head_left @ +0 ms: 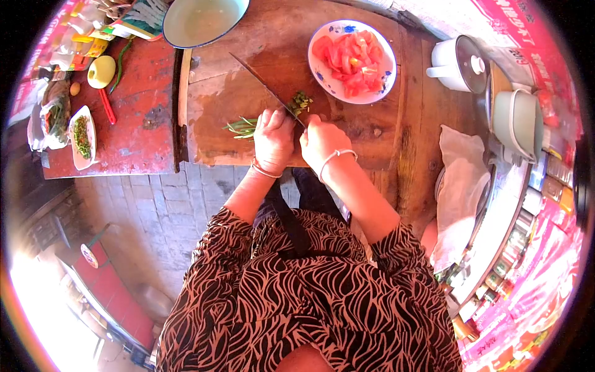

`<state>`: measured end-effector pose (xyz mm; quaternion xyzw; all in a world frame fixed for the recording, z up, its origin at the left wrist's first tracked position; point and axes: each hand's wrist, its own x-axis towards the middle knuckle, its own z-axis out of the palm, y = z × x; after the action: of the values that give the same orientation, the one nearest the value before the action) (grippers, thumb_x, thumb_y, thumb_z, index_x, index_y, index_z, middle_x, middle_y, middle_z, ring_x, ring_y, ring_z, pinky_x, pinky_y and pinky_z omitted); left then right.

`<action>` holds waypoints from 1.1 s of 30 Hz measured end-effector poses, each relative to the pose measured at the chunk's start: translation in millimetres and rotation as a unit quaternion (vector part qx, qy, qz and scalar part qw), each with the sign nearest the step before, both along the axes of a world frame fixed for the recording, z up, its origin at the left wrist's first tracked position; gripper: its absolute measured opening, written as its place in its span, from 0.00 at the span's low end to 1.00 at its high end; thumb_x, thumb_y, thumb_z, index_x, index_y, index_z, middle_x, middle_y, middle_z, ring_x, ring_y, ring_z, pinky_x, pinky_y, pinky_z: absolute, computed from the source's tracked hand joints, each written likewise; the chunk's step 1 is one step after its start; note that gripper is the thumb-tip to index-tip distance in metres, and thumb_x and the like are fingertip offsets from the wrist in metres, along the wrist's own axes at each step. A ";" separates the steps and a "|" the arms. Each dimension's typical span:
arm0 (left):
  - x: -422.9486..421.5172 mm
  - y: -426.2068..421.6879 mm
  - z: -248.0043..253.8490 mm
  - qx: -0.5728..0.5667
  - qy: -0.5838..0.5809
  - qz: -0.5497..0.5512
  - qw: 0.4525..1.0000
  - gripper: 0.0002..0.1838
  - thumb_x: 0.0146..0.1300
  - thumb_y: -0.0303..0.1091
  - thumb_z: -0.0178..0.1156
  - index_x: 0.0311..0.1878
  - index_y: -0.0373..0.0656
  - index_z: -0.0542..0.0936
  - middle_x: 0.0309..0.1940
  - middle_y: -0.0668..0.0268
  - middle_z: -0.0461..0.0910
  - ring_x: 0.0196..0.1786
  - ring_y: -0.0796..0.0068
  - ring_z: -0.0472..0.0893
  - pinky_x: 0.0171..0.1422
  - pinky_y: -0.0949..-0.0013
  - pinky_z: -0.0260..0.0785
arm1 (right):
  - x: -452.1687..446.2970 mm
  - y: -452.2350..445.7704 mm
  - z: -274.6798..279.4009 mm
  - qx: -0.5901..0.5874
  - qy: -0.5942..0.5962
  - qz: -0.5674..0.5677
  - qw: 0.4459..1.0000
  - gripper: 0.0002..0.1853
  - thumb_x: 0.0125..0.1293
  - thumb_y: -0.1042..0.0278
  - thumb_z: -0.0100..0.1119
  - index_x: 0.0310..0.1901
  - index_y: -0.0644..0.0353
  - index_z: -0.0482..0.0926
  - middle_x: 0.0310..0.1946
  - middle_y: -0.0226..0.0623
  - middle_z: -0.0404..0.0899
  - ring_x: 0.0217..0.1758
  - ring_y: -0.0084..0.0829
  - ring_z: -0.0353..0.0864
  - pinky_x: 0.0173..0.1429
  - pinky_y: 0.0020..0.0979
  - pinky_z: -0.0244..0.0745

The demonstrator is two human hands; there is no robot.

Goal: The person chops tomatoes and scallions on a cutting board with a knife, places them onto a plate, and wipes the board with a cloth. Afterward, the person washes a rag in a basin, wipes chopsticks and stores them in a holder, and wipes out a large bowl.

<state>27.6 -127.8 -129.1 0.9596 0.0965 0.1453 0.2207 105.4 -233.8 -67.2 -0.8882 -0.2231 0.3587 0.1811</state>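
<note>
My right hand (323, 141) is closed round the handle of a kitchen knife (263, 84), whose blade slants away to the upper left. Beside it, my left hand (274, 133) presses a small bunch of green scallions (243, 128) onto the wooden board (217, 87); their ends stick out to the left. A little heap of chopped scallions (301, 102) lies just beyond the blade. The blade's near part runs between my two hands, and the fingertips of my left hand are partly hidden. To the upper right stands a flowered plate (392, 82) of cut tomatoes (353, 62).
An enamel basin (186, 44) of cloudy liquid stands at the back. On the red table (142, 130) are a dish of chopped greens (82, 136), a red-handled tool (107, 106) and a pale round vegetable (101, 72). A lidded white pot (449, 65) and a cloth (462, 186) lie right.
</note>
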 end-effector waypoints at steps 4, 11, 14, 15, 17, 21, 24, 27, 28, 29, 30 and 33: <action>-4.6 1.2 1.8 0.003 -0.002 -0.005 1.000 0.13 0.44 0.25 0.54 0.36 0.40 0.78 0.38 0.61 0.73 0.38 0.59 0.70 0.45 0.62 0.67 | 8.1 5.3 3.2 -0.003 -0.021 0.037 0.999 0.11 0.59 0.64 0.48 0.36 0.65 0.70 0.27 0.53 0.78 0.34 0.52 0.79 0.40 0.48 0.73; -9.4 6.4 -9.3 -0.033 -0.008 0.002 0.999 0.12 0.44 0.24 0.53 0.35 0.40 0.78 0.39 0.59 0.73 0.39 0.56 0.70 0.45 0.62 0.68 | -3.0 -5.9 27.7 -0.062 0.050 0.032 0.996 0.13 0.61 0.63 0.47 0.38 0.65 0.70 0.30 0.54 0.79 0.38 0.51 0.79 0.43 0.45 0.74; -10.2 8.9 -10.1 -0.027 -0.008 -0.004 1.000 0.12 0.43 0.26 0.54 0.35 0.40 0.78 0.39 0.60 0.73 0.39 0.57 0.70 0.44 0.62 0.68 | -9.4 -0.8 11.6 -0.051 0.041 0.016 0.998 0.12 0.60 0.63 0.48 0.38 0.64 0.70 0.29 0.54 0.79 0.37 0.51 0.79 0.42 0.46 0.74; -9.8 8.5 -7.1 -0.014 -0.001 -0.008 1.000 0.12 0.43 0.26 0.54 0.35 0.40 0.78 0.39 0.60 0.73 0.39 0.57 0.70 0.44 0.62 0.68 | -8.8 2.6 9.1 -0.044 0.032 0.015 0.998 0.12 0.60 0.63 0.48 0.38 0.64 0.70 0.29 0.54 0.79 0.36 0.51 0.79 0.41 0.46 0.74; -9.2 5.9 3.2 0.013 -0.010 -0.006 1.000 0.12 0.44 0.27 0.54 0.35 0.40 0.78 0.39 0.60 0.73 0.39 0.58 0.71 0.44 0.63 0.68 | -3.9 8.1 7.7 -0.029 0.007 0.029 0.999 0.11 0.60 0.63 0.48 0.37 0.64 0.70 0.30 0.53 0.79 0.35 0.51 0.80 0.41 0.46 0.74; -9.5 6.0 4.7 0.004 -0.002 0.007 1.000 0.11 0.45 0.25 0.53 0.34 0.41 0.78 0.39 0.61 0.74 0.39 0.58 0.71 0.44 0.63 0.69 | 4.2 7.8 19.0 -0.046 0.018 0.055 0.997 0.12 0.60 0.64 0.48 0.36 0.65 0.71 0.30 0.53 0.79 0.36 0.51 0.80 0.42 0.46 0.74; -13.3 9.2 -0.1 -0.009 -0.003 0.015 1.000 0.10 0.45 0.24 0.53 0.34 0.41 0.78 0.38 0.60 0.74 0.39 0.58 0.72 0.44 0.63 0.69 | -2.6 -0.7 33.4 -0.052 0.033 0.046 0.997 0.12 0.60 0.64 0.48 0.37 0.65 0.71 0.31 0.54 0.79 0.37 0.51 0.79 0.43 0.46 0.73; -14.3 11.3 -3.8 -0.022 -0.008 0.009 1.000 0.10 0.44 0.24 0.52 0.33 0.40 0.78 0.38 0.60 0.74 0.39 0.58 0.72 0.43 0.62 0.70 | -11.9 -5.2 25.3 -0.055 0.053 0.019 0.997 0.12 0.60 0.63 0.49 0.37 0.65 0.71 0.31 0.56 0.78 0.38 0.52 0.79 0.44 0.46 0.73; -15.1 12.5 -4.3 -0.027 -0.007 0.004 1.000 0.10 0.44 0.24 0.52 0.33 0.40 0.78 0.38 0.60 0.74 0.39 0.58 0.72 0.43 0.62 0.70 | -14.6 -4.9 20.7 -0.054 0.055 0.013 0.997 0.12 0.59 0.63 0.49 0.37 0.65 0.71 0.31 0.56 0.78 0.38 0.52 0.79 0.44 0.47 0.73; -15.4 13.5 -5.3 -0.025 -0.008 0.000 1.000 0.10 0.44 0.24 0.52 0.33 0.40 0.78 0.38 0.60 0.74 0.39 0.58 0.72 0.44 0.62 0.70 | -15.4 -2.8 16.3 -0.049 0.054 0.002 0.997 0.12 0.59 0.64 0.48 0.37 0.65 0.71 0.30 0.55 0.78 0.37 0.52 0.79 0.43 0.46 0.73; -16.4 13.8 -5.7 -0.025 -0.007 -0.004 1.000 0.10 0.44 0.24 0.52 0.33 0.40 0.78 0.39 0.60 0.74 0.39 0.58 0.72 0.44 0.62 0.70 | -17.5 -0.9 10.5 -0.035 0.037 0.002 0.999 0.11 0.59 0.64 0.48 0.37 0.65 0.71 0.29 0.55 0.78 0.35 0.52 0.79 0.42 0.47 0.73; -18.9 11.6 -0.3 0.007 0.012 -0.005 1.000 0.11 0.44 0.24 0.52 0.33 0.40 0.78 0.39 0.60 0.74 0.40 0.58 0.71 0.45 0.62 0.69 | -15.5 4.9 2.2 -0.012 -0.005 0.015 1.000 0.11 0.59 0.65 0.47 0.36 0.65 0.70 0.26 0.54 0.78 0.32 0.52 0.78 0.38 0.48 0.73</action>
<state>8.7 -116.2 -129.3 0.9632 0.0933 0.1335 0.2139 89.9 -228.9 -65.1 -0.8887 -0.2328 0.3593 0.1641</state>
